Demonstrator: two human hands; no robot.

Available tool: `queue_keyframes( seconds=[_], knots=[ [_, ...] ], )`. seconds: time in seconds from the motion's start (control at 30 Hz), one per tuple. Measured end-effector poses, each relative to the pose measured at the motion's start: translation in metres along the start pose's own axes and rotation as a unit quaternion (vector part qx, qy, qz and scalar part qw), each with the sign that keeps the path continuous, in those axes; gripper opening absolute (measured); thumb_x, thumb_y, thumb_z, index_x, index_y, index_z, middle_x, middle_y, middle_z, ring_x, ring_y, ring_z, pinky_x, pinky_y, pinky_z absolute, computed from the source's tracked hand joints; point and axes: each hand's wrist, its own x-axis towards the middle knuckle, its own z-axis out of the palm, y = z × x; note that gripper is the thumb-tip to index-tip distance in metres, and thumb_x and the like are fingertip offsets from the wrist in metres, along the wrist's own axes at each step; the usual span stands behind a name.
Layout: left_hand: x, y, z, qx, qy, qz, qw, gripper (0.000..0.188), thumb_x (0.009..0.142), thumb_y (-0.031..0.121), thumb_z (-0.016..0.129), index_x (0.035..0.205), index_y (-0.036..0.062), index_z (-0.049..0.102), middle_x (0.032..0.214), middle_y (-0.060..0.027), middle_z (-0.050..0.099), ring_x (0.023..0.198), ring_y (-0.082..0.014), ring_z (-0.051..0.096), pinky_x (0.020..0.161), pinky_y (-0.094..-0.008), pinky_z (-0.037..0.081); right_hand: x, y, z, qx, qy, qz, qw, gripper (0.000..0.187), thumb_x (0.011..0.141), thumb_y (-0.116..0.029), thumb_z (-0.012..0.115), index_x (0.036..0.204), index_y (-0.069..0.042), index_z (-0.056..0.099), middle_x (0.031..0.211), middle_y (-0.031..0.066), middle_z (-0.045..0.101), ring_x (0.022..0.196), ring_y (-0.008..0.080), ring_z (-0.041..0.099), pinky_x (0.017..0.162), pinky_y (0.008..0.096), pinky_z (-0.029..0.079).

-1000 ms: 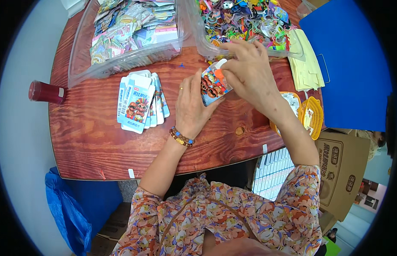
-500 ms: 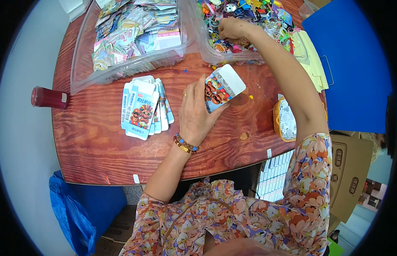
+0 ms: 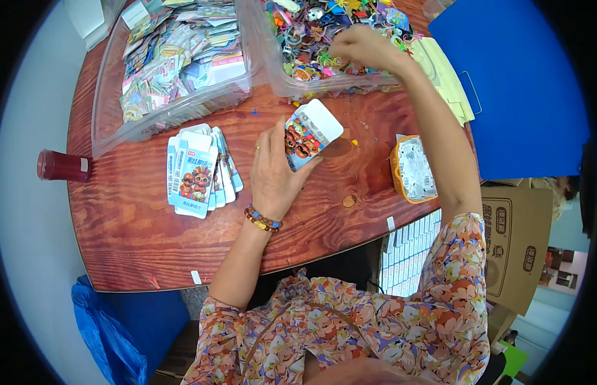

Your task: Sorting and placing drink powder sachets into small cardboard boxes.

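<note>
My left hand [image 3: 273, 163] is closed round a small printed cardboard box [image 3: 303, 142], gripped between thumb and fingers, its white top flap [image 3: 323, 120] raised. Over the clear plastic bin of small colourful toys [image 3: 340, 85], my right hand [image 3: 364, 48] has its fingers drawn together. Whatever they pinch, if anything, cannot be made out. Left of my left hand lies a stack of flattened boxes [image 3: 199, 170] with the same kind of print, in light blue and white.
A second clear bin [image 3: 176, 109] full of cards stands far left. Near the left edge lies a dark red cylindrical container [image 3: 64, 166]. A yellow basket of white packets [image 3: 417, 170] sits under my right forearm. Yellow sheets [image 3: 443, 77] lie beside a blue panel [image 3: 516, 96].
My right hand has risen a little off the toys, its fingers still together. My left hand keeps holding the box. The whole view has shifted slightly.
</note>
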Motion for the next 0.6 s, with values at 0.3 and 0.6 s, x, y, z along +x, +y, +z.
queue_keyframes(
  seconds=[0.3, 0.6],
  knots=[
    [-0.001, 0.002, 0.004, 0.003, -0.015, -0.009, 1.0, 0.087, 0.07, 0.027, 0.088, 0.14, 0.0002, 0.044, 0.12, -0.0189, 0.055, 0.111, -0.0371, 0.056, 0.091, -0.0454, 0.049, -0.035, 0.083, -0.051, -0.322, 0.096, 0.031, 0.941, 0.019, 0.086, -0.017, 0.066, 0.104, -0.011, 0.071, 0.095, 0.012, 0.072, 0.091, 0.0299, 0.069, 0.08, 0.0421, 0.053],
    [-0.001, 0.004, 0.003, -0.002, -0.016, -0.009, 1.0, 0.087, 0.07, 0.028, 0.087, 0.14, -0.0002, 0.043, 0.12, -0.019, 0.054, 0.11, -0.0371, 0.056, 0.091, -0.0448, 0.05, -0.035, 0.101, -0.072, -0.144, 0.153, 0.025, 0.977, 0.016, 0.09, -0.023, 0.065, 0.096, -0.009, 0.069, 0.083, 0.0, 0.067, 0.08, 0.0144, 0.063, 0.068, 0.0332, 0.049]
  ],
)
